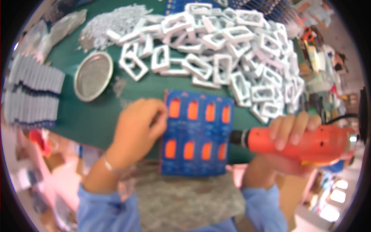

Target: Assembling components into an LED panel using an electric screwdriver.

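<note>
A blue fixture block [199,131] with two rows of orange-filled slots sits at the near edge of the green table. My left hand [141,120] is at its left side, fingers curled together against or just beside the edge; what they hold, if anything, is hidden. In my right hand [293,131] is a red electric screwdriver [262,139], lying roughly level, its black tip pointing left at the right side of the block. Motion blurs the screwdriver's lower part. I cannot tell whether its tip touches the block.
Behind the block lies a large heap of white rectangular frames [222,69]. A round metal dish [94,76] stands on the green table [92,120], near a pile of small pale parts [112,25]. Stacked grey-white pieces [34,92] line the left side. A black cable [342,117] runs behind the screwdriver.
</note>
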`<state>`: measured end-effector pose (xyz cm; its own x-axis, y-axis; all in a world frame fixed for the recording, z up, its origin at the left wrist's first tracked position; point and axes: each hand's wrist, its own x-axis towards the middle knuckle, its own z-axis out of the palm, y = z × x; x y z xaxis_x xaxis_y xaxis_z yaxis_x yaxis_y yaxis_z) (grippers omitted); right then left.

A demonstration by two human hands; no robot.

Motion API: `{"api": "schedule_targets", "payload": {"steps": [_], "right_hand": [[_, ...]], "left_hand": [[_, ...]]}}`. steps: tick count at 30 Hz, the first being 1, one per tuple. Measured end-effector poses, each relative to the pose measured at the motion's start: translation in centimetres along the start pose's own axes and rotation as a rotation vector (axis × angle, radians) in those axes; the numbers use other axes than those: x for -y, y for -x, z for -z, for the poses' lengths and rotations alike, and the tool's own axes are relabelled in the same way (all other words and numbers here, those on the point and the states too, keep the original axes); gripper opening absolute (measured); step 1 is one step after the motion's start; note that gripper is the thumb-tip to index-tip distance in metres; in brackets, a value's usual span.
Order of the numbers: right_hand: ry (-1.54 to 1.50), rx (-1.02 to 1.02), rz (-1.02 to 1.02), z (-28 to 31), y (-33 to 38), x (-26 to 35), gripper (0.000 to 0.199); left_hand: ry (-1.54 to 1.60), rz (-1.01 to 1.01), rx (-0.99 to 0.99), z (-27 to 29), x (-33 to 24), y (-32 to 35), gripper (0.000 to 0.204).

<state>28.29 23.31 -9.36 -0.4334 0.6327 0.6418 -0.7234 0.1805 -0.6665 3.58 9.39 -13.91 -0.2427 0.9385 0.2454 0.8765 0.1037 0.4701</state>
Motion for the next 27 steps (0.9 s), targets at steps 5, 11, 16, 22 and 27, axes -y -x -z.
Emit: {"api": "schedule_targets", "payload": {"steps": [5,11,16,22,27], "right_hand": [[-0.053,-0.080,0.067,-0.5,0.5,-0.2,0.069],[-0.067,-0.100,0.089,-2.3,0.5,0.1,0.061],[-0.074,-0.105,0.092,-3.3,0.3,0.0,0.062],[-0.078,-0.110,0.057,-3.0,0.4,0.1,0.063],[-0.091,-0.109,0.051,-3.1,0.4,-0.2,0.065]], "left_hand": [[0.646,-0.046,0.216,-1.6,-1.8,0.1,0.008],[0.552,-0.251,0.125,-4.0,-3.0,-0.2,0.014],[0.536,-0.254,0.082,-4.2,-3.4,0.3,0.021],[0.591,-0.245,-0.011,-4.2,-3.8,0.2,0.025],[0.570,-0.265,-0.029,-4.3,-3.7,0.4,0.028]]}}
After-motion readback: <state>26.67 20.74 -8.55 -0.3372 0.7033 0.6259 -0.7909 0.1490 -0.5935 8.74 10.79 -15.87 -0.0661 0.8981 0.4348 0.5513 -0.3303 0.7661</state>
